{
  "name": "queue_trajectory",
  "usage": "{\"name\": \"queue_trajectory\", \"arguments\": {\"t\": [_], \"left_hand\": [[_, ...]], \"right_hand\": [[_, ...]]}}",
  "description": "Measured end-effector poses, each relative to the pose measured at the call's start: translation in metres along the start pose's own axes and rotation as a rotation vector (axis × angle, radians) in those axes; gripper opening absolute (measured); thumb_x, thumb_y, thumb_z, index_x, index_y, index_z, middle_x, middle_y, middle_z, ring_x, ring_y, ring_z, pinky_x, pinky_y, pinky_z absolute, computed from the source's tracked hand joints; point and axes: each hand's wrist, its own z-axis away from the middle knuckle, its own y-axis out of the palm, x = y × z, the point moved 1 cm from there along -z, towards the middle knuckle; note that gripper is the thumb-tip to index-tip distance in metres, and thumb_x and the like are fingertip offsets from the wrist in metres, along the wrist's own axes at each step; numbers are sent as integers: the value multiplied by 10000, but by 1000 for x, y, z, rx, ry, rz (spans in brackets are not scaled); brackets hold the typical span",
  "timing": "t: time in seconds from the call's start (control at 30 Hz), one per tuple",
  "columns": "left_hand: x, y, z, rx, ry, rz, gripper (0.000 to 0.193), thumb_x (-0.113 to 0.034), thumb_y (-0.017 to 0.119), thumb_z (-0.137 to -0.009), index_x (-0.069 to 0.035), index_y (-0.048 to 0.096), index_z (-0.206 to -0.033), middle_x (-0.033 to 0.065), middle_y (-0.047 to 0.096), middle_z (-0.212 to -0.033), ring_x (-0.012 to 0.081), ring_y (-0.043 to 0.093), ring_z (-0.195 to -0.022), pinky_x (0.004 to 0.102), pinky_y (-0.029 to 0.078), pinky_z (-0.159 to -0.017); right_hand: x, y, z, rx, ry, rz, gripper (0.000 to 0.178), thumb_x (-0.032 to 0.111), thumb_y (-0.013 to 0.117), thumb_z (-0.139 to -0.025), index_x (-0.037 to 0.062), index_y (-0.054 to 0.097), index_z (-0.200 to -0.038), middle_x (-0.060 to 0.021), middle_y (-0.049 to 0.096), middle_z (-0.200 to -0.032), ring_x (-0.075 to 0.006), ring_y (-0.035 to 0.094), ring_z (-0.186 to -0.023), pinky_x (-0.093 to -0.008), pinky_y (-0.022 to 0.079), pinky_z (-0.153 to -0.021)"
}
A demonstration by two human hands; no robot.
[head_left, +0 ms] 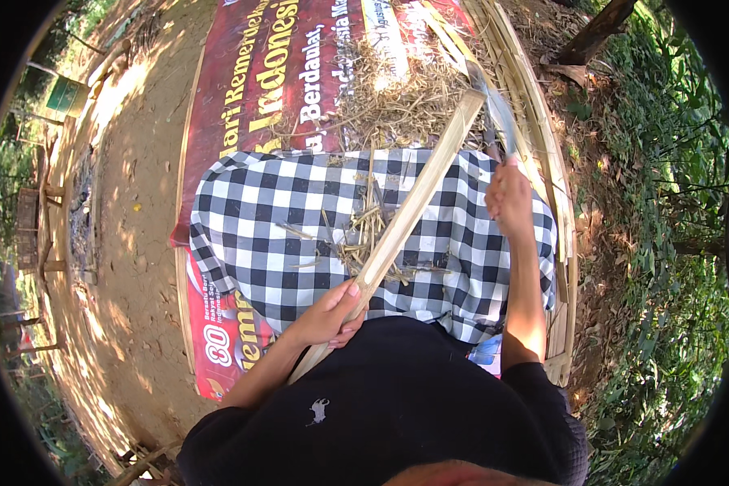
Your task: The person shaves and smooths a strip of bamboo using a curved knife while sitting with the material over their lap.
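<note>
My left hand is wrapped round the lower part of a long, pale bamboo slat. The slat slants up and away to the right across my lap, its near end running past my left forearm. In my right hand is the handle of a machete, its blade pointing away from me and blurred in places. The blade lies just right of the slat's far end; whether they touch I cannot tell. A black-and-white checked cloth covers my lap, with thin bamboo shavings scattered on it.
A red printed banner lies under me, with a heap of shavings on it. Long bamboo strips run along the right edge. Bare earth stretches left; green plants grow on the right.
</note>
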Motion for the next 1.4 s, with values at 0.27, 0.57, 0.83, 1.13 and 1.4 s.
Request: {"name": "queue_trajectory", "arguments": {"t": [0.27, 0.57, 0.83, 1.13, 1.4], "left_hand": [[2, -32, 5, -136, 117, 157, 410, -416, 278, -1105, -44, 450, -1103, 23, 416, -612, 95, 365, -358, 253, 362, -332], [-7, -54, -7, -108, 264, 192, 360, -300, 329, -1104, -56, 390, -1362, 97, 560, -717, 180, 582, -529, 317, 519, -504], [-30, -63, -30, 27, 354, 101, 371, -292, 393, -1090, 5, 488, -1292, 128, 651, -823, 190, 664, -641, 350, 568, -634], [-63, -74, -77, 89, 532, -15, 440, -412, 414, -1073, -1, 476, -1216, 155, 676, -814, 194, 678, -630, 287, 569, -574], [-96, -40, -87, 114, 293, -129, 369, -337, 363, -1099, -17, 446, -1264, 39, 533, -665, 105, 467, -342, 225, 423, -342]], "right_hand": [[-23, 26, 23, 261, 191, 269, 434, 417, 401, -1089, 72, 510, -849, 43, 406, -559, -56, 368, -404, -232, 331, -380], [-13, 59, 51, 126, -326, 718, 335, 313, 578, -1029, -1, 539, -922, -87, 456, -577, -188, 431, -496, -340, 359, -495], [-11, 61, 45, 108, -751, 1015, 182, 125, 635, -967, 11, 556, -1084, -127, 614, -776, -338, 617, -644, -415, 498, -594], [13, 50, 36, -16, -391, 1161, 266, 269, 578, -1013, 11, 531, -1061, -129, 608, -721, -337, 632, -653, -456, 506, -600], [12, 61, 20, 27, -704, 1550, 268, 288, 554, -1023, 60, 491, -898, -94, 599, -671, -284, 612, -490, -375, 473, -405]]}}
